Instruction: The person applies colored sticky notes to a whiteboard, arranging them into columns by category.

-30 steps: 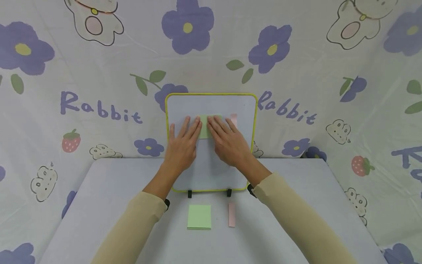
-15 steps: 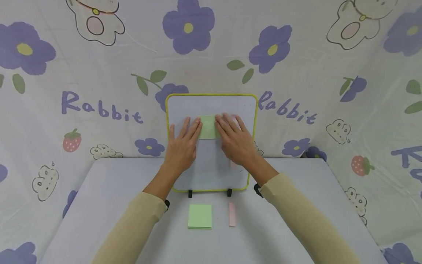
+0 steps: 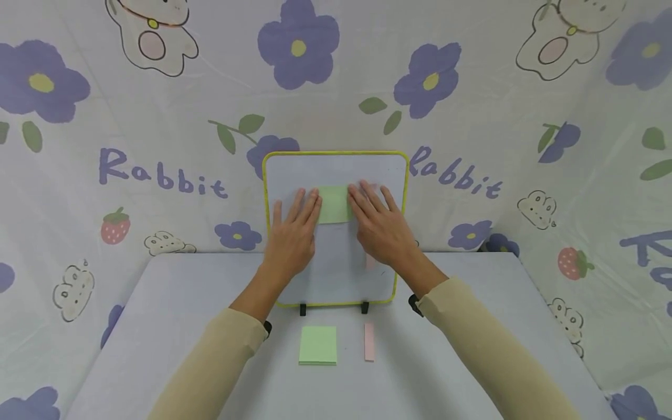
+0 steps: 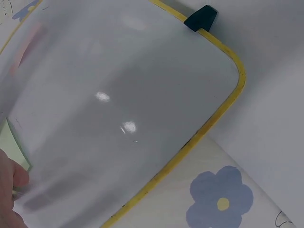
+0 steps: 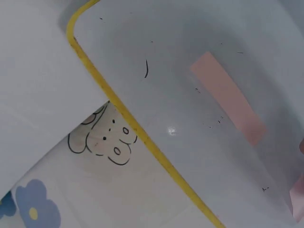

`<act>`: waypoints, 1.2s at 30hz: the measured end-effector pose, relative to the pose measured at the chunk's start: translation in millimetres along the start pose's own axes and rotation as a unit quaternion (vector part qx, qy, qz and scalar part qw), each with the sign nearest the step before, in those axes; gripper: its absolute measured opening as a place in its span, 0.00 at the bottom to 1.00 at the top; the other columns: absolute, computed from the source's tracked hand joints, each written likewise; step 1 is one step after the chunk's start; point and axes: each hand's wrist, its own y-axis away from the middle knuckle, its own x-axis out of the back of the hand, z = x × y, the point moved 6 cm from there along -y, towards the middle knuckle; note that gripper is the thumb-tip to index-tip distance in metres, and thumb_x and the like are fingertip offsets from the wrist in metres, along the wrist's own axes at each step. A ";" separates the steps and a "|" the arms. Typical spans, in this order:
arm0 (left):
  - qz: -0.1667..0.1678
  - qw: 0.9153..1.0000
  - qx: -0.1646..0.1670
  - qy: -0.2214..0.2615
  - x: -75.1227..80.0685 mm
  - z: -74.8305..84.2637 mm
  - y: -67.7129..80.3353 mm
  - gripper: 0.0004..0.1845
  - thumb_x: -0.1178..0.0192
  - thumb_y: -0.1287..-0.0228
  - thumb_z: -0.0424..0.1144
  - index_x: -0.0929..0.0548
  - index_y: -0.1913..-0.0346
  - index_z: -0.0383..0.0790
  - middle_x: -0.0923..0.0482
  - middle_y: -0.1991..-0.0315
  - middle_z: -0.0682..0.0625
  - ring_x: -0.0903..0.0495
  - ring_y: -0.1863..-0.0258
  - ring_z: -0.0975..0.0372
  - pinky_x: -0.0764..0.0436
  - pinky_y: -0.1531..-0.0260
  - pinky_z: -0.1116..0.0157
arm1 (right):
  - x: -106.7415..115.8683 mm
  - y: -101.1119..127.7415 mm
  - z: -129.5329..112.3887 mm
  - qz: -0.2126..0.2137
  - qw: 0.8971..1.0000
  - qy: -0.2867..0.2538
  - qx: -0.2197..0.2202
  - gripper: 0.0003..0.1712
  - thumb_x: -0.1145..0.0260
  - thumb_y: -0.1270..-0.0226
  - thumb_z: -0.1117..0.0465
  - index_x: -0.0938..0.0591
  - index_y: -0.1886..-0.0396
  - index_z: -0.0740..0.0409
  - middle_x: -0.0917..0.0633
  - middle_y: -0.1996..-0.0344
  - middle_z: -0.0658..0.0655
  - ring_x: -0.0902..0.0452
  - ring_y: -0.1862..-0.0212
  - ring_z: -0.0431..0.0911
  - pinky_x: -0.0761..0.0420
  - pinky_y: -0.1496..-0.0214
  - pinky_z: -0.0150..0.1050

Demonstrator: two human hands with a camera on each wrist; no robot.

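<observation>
A square green sticky note [image 3: 334,205] is on the upper middle of a yellow-edged whiteboard [image 3: 336,274]. My left hand [image 3: 290,239] has its straight fingertips at the note's left edge. At its right edge are the extended fingers of my right hand [image 3: 383,230]. Beneath the right hand, one narrow pink sticky strip [image 3: 371,261] shows low on the board. Near that hand's fingers, another pink strip [image 5: 298,202] is partly cut off in the right wrist view. The left wrist view catches only some fingers [image 4: 9,190] beside the green note [image 4: 12,147].
Two black feet [image 3: 303,310] support the board on a white table [image 3: 199,350]. In front of it lie a green sticky note pad [image 3: 317,345] and a narrow pink pad [image 3: 370,342]. A rabbit-and-flower patterned cloth [image 3: 325,116] hangs behind.
My right hand has slid rightward across the green note, from its middle to its right edge, uncovering more of it. My left hand has stayed at the left edge.
</observation>
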 end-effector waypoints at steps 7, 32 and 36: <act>0.018 1.000 -0.011 -0.014 5.4 5.5 -4.1 0.35 0.44 0.32 0.37 0.39 0.23 0.39 0.46 0.22 0.50 0.48 0.23 0.54 0.41 0.33 0.39 | -0.1 -0.5 -3.1 -0.003 1.000 0.007 0.000 0.37 0.38 0.32 0.57 0.35 0.25 0.62 0.37 0.25 0.58 0.49 0.22 0.53 0.50 0.23 0.53; 0.015 0.999 -0.010 -0.043 2.1 3.9 -1.9 0.34 0.44 0.33 0.37 0.37 0.24 0.41 0.44 0.22 0.51 0.46 0.24 0.53 0.41 0.35 0.37 | 1.6 -8.1 -15.1 -0.023 1.000 0.019 0.010 0.38 0.36 0.32 0.54 0.34 0.25 0.59 0.37 0.24 0.55 0.49 0.22 0.52 0.52 0.23 0.55; 0.012 0.999 -0.013 -0.044 1.6 -0.6 2.4 0.35 0.43 0.34 0.36 0.37 0.24 0.41 0.44 0.22 0.51 0.46 0.23 0.53 0.41 0.34 0.37 | 2.5 -2.1 -7.6 0.008 1.000 0.008 0.000 0.36 0.36 0.34 0.58 0.31 0.27 0.59 0.34 0.26 0.55 0.46 0.23 0.52 0.49 0.24 0.55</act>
